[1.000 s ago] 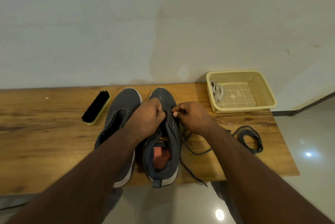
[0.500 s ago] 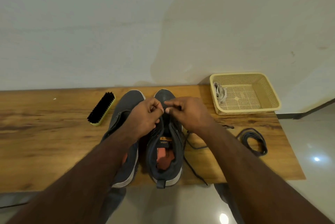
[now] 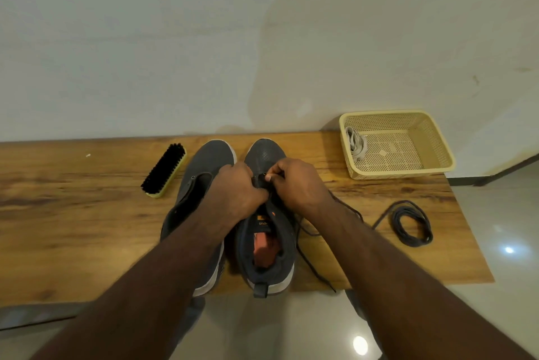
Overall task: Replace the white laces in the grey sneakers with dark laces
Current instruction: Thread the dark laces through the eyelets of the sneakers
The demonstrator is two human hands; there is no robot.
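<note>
While both the left hand (image 3: 237,190) and right hand (image 3: 294,183) pinch a dark lace (image 3: 309,231), the grey sneaker (image 3: 267,231) gapes unlaced.

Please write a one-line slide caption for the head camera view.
Both hands, left and right, thread a dark lace into the right-side grey sneaker on a wooden table.

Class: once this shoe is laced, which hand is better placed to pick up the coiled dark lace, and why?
Probably the right hand: the coiled lace lies on its side of the table. The left hand would have to cross the shoe.
</note>
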